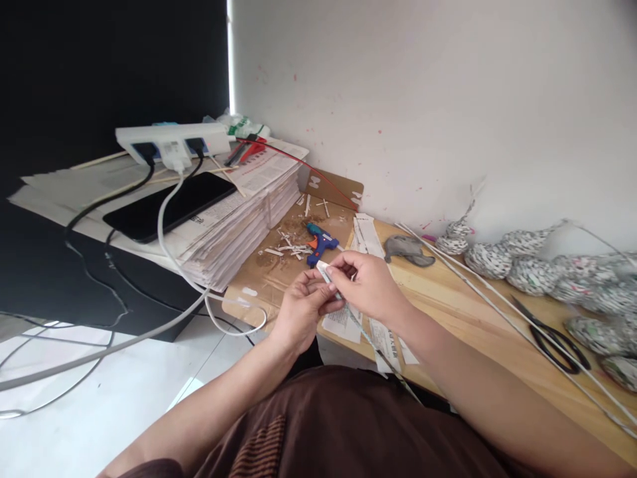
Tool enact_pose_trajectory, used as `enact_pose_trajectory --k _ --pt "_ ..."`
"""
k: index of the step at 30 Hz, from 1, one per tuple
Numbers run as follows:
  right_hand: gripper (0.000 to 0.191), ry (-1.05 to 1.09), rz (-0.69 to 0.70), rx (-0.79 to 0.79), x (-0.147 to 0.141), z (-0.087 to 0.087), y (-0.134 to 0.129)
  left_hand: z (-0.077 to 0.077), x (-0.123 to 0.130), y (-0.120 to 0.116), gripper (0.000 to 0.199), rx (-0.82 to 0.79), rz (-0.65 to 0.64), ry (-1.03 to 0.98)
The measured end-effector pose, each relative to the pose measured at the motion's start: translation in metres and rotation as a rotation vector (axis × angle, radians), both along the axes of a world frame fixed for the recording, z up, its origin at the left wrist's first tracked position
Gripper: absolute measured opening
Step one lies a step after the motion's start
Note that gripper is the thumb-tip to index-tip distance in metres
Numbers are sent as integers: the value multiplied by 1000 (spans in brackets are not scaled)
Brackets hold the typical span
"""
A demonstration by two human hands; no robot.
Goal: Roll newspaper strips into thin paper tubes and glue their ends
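My left hand and my right hand meet over the table's front edge, both closed on one narrow strip of printed paper. Its white end sticks up between my fingertips. A thin rolled paper length trails from my hands down towards my lap; its join with the strip is hidden by my fingers. Just beyond my hands lies a blue glue gun on cardboard. Flat newspaper strips lie on the table behind and beneath my hands.
At left, a newspaper stack carries a phone and a power strip with hanging cables. Paper scraps litter the cardboard. To the right are a grey cloth, long paper sticks, scissors and several woven paper pieces.
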State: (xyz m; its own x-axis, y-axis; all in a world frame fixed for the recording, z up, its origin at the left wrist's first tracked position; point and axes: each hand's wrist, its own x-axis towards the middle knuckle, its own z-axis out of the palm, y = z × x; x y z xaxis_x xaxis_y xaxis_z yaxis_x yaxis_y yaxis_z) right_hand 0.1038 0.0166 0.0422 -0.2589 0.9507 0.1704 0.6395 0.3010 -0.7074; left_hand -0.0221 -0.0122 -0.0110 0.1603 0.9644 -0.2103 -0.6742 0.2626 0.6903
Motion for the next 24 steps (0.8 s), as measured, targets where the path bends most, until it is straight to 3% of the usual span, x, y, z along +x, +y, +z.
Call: enact_pose_trajectory --k 3,9,13,16,20,24 --pt "11 -32 -11 65 -6 0 -2 -4 -1 -1 30 -2 -17 -22" --pt "14 -28 3 38 -14 1 -4 -6 -5 -4 28 11 -11 -49" --pt "17 153 -10 -93 -8 -7 11 -4 -11 -6 25 9 -22 -23" --pt "24 228 -101 -226 0 -19 32 -1 -19 -8 28 -14 -22 4" --pt "44 28 -153 -454 -2 -33 60 -1 -32 -12 29 -25 -2 30" --pt "64 -129 -192 -481 -20 -41 79 -2 -39 -15 28 -11 7 50"
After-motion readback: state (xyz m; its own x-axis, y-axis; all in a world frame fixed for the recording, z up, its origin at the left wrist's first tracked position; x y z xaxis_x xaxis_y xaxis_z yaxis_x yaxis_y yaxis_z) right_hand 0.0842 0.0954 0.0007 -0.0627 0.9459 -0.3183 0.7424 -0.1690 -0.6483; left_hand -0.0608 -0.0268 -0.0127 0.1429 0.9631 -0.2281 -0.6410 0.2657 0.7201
